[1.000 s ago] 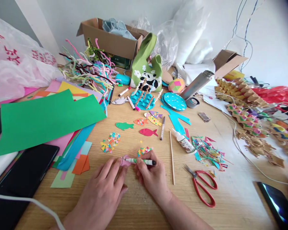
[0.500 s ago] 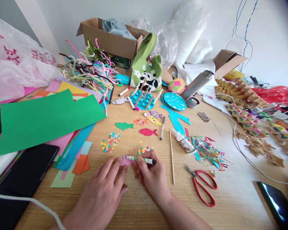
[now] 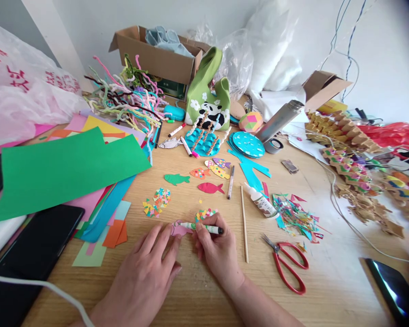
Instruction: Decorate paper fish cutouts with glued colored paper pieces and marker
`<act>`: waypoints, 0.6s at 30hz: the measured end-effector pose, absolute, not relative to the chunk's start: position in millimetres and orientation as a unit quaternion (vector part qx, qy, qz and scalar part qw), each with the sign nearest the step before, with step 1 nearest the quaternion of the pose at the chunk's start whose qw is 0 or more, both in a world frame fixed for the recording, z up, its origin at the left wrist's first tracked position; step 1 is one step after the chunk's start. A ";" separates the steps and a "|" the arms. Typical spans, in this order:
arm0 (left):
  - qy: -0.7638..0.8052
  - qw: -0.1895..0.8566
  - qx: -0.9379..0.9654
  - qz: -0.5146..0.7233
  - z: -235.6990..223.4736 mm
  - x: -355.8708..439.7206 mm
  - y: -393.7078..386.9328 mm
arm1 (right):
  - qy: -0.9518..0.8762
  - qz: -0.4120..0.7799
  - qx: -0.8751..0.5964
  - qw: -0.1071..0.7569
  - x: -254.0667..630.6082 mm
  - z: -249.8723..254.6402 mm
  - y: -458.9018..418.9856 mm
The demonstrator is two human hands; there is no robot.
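My right hand point(image 3: 214, 250) grips a marker point(image 3: 197, 226) with a white, patterned barrel and a black end. Its tip reaches a small purple-pink paper fish point(image 3: 181, 230) on the table. From the other side, my left hand point(image 3: 152, 261) rests with fingers stretched out onto the fish's edge, thumb apart; part of the fish is hidden beneath them. Just beyond lie a heap of paper dots point(image 3: 205, 214) and a pile of paper bits point(image 3: 157, 202). Further back are a green paper fish point(image 3: 176, 179), a red paper fish point(image 3: 211, 187) and several decorated ones.
Right of my hands lie a wooden stick point(image 3: 244, 225), a glue bottle point(image 3: 263, 203), red-handled scissors point(image 3: 286, 263) and paper scraps point(image 3: 298, 218). Coloured paper sheets point(image 3: 68, 168) and a black tablet point(image 3: 30, 259) cover the left. A green panda bag point(image 3: 207, 95) stands behind.
The marker and its tip have shifted very slightly over the paper fish. Both hands stay practically in place, and nothing else has visibly moved.
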State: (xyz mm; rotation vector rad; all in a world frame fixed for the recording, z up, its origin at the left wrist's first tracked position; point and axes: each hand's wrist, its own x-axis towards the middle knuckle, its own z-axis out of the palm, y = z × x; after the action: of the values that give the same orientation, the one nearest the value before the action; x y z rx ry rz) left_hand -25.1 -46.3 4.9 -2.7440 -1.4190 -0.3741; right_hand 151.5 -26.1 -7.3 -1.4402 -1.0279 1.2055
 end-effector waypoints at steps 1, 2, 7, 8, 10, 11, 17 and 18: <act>-0.456 0.014 -0.882 -0.119 4.9 -25.0 -46.3 | -0.424 0.494 -0.591 0.477 151.8 -7.8 -26.2; -0.456 0.013 -0.882 -0.116 5.1 -24.8 -46.3 | -0.427 0.493 -0.591 0.474 152.1 -8.4 -26.4; -0.453 0.011 -0.884 -0.115 6.4 -23.9 -45.9 | -0.439 0.500 -0.594 0.452 152.7 -9.7 -27.6; -0.453 0.010 -0.884 -0.115 6.5 -23.9 -45.8 | -0.441 0.500 -0.595 0.448 152.6 -9.5 -27.8; -0.453 0.007 -0.884 -0.113 6.6 -24.0 -45.6 | -0.443 0.501 -0.598 0.443 152.6 -8.8 -27.9; -0.453 0.006 -0.885 -0.110 6.6 -24.0 -45.5 | -0.443 0.501 -0.598 0.441 152.6 -8.5 -27.9; -0.455 0.004 -0.883 -0.115 5.8 -24.3 -45.5 | -0.432 0.501 -0.596 0.456 152.4 -9.3 -27.4; -0.454 0.004 -0.884 -0.116 5.5 -24.3 -45.6 | -0.428 0.499 -0.597 0.460 152.2 -9.6 -27.4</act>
State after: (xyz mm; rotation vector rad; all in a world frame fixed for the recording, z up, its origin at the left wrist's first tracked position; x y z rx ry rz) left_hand -24.3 -45.6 5.5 -2.7694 -1.4228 -0.3622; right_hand 152.2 -27.4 -9.6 -1.4688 -1.0547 1.2284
